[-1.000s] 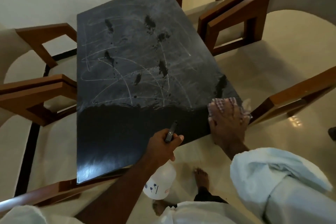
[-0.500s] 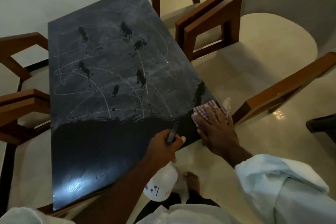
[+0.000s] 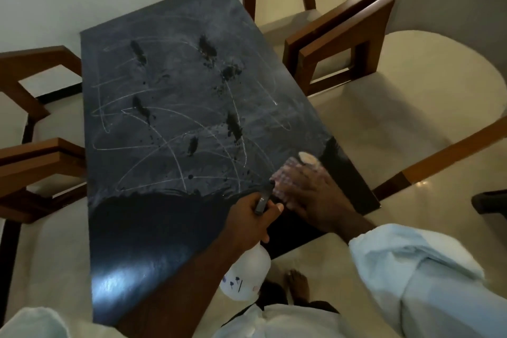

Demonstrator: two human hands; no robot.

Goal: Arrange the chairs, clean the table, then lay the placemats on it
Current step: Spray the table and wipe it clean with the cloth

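— Where's the cloth (image 3: 293,171)?
— Four o'clock on the counter (image 3: 164,228), under the right grip (image 3: 312,200), whose fingers press it flat. It looks soft and limp, so bunch it mid-cloth. The left grip (image 3: 247,212) clasps the spray bottle (image 3: 247,274).

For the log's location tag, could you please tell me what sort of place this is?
Probably a home dining room: a dark table flanked by cushioned wooden armchairs on a glossy floor.
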